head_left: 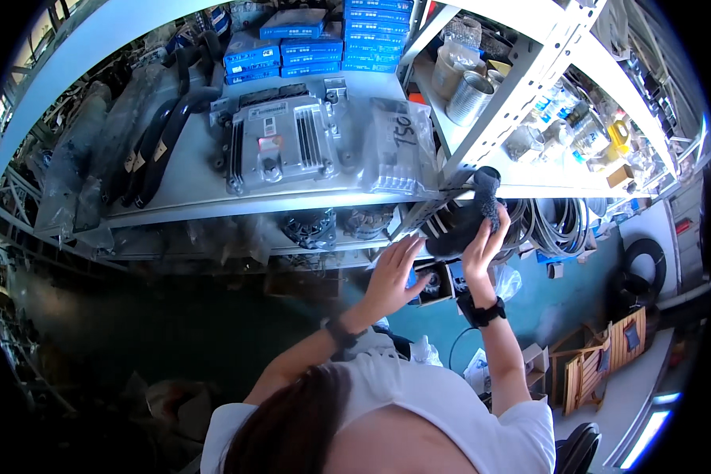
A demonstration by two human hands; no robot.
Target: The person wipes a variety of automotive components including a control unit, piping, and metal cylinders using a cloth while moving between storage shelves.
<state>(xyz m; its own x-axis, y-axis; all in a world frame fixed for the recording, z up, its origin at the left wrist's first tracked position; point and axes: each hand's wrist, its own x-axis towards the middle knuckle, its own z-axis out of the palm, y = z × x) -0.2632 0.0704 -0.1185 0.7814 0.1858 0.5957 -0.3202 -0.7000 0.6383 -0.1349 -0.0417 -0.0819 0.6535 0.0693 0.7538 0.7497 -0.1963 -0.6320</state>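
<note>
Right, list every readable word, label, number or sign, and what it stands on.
Wording not copied out.
Clear bag: large dark marking, legible.
Blue boxes: pale print, too small to read.
Grey metal module: small labels, too small to read.
Black pipes: pale labels, unreadable.
Dark curved tube in the right hand: no print discernible.
</note>
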